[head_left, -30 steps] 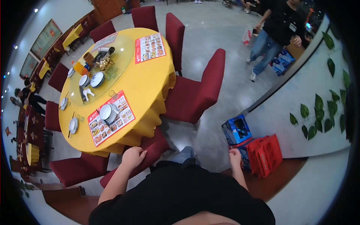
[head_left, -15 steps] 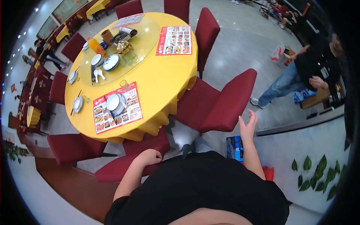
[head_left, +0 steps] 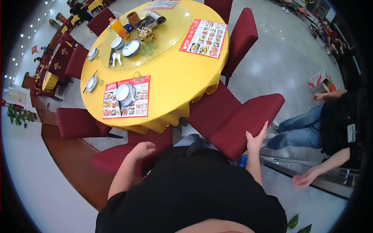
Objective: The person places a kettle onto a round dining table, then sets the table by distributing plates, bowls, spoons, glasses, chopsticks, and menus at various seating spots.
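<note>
My right hand (head_left: 256,140) lies against the backrest of a dark red chair (head_left: 248,120), thumb and fingers spread apart. That chair stands angled beside the round table. My left hand (head_left: 142,150) is loosely curled with nothing visible in it, above another red chair (head_left: 112,157) at my left. On the yellow tablecloth (head_left: 171,81) before me lies a red printed menu mat (head_left: 143,108), bearing a stacked bowl and plate (head_left: 122,92) with chopsticks and a spoon. A small glass (head_left: 136,75) stands at the mat's far edge.
A glass turntable (head_left: 171,42) carries an orange juice bottle (head_left: 117,27), plates (head_left: 131,48) and a gold pot (head_left: 146,34). At the right, a person in jeans (head_left: 299,130) stands near my chair, one arm reaching low. Behind them sits a white-and-red box (head_left: 320,82).
My right hand has come onto the chair's backrest, which it was apart from before. My left hand has shifted left and up. My view has turned, and the person at the right appears closer.
</note>
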